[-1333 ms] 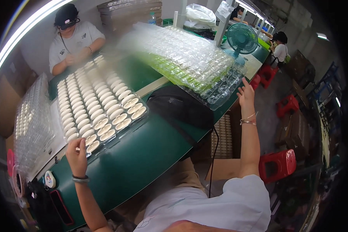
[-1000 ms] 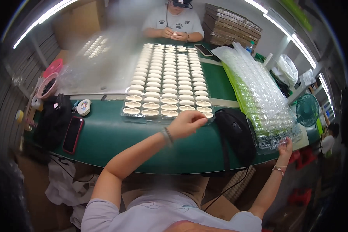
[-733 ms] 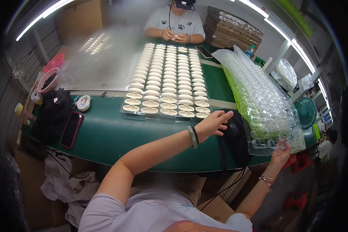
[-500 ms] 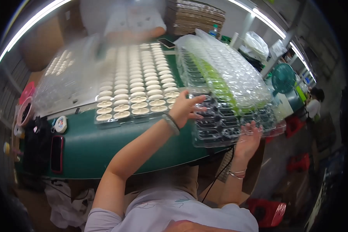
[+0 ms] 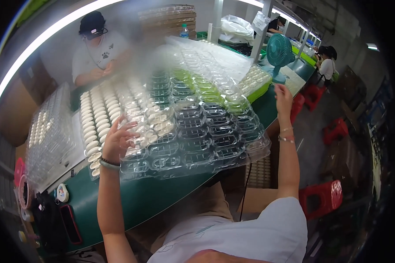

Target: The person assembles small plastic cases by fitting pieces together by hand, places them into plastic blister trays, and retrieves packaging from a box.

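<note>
My left hand (image 5: 115,142) grips the left edge of a clear plastic blister tray (image 5: 193,149) with rows of oval pockets, its fingers partly seen through the plastic. The tray slants over the table and overlaps rows of cream oval pieces (image 5: 102,118) on its left. It cannot be told how many trays lie together here. Away from the plastic, my right hand (image 5: 283,93) is raised near the green fan (image 5: 278,55). Its fingers are curled together, with nothing visible in them.
Green trays (image 5: 255,85) with cream pieces stand behind at the right. Clear trays (image 5: 50,131) are stacked at the left, near a phone (image 5: 70,223) and a black bag (image 5: 48,219). Across the table sits a co-worker (image 5: 96,52). Red stools (image 5: 322,199) stand on the right.
The clear tray has shifted left over the cream pieces, with my left hand at its edge. My right hand has left the plastic and risen toward the fan. The view has turned.
</note>
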A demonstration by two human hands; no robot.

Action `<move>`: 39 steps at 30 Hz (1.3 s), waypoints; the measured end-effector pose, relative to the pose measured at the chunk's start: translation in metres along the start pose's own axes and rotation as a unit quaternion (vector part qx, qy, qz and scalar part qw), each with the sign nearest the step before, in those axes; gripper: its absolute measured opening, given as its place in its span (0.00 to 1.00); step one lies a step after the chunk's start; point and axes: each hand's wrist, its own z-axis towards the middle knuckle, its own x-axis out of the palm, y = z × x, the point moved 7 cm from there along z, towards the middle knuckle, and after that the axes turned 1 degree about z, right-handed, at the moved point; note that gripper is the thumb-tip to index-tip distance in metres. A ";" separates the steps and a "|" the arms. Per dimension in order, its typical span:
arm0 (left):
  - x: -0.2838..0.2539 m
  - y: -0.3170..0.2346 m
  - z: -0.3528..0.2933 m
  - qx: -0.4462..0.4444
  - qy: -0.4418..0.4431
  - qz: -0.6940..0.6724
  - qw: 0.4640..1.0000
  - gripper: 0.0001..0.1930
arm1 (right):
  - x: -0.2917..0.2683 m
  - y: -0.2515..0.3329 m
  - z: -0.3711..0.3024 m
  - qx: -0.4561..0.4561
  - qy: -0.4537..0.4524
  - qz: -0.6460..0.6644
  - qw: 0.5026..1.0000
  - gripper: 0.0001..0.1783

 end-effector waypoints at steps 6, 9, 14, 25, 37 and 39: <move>-0.001 -0.022 -0.012 0.042 0.014 0.056 0.997 0.34 | 0.148 -0.043 0.055 -0.211 0.206 -0.257 0.920 0.29; -0.006 -0.032 -0.025 0.054 -0.003 0.079 0.995 0.36 | 0.190 -0.068 0.060 -0.089 0.317 -0.385 0.862 0.26; -0.024 -0.053 -0.067 0.099 -0.013 0.090 0.991 0.38 | 0.217 -0.074 0.054 -0.045 0.265 -0.457 0.848 0.14; -0.051 -0.082 -0.141 0.175 0.004 0.129 0.976 0.37 | 0.203 -0.108 0.081 -0.148 0.216 -0.439 0.859 0.08; -0.187 -0.124 -0.314 0.343 -0.219 0.098 0.908 0.35 | 0.159 -0.057 0.107 -0.131 -0.053 -0.236 0.961 0.15; -0.218 -0.128 -0.337 0.368 -0.234 0.021 0.900 0.34 | 0.157 -0.049 0.105 -0.127 -0.059 -0.204 0.969 0.15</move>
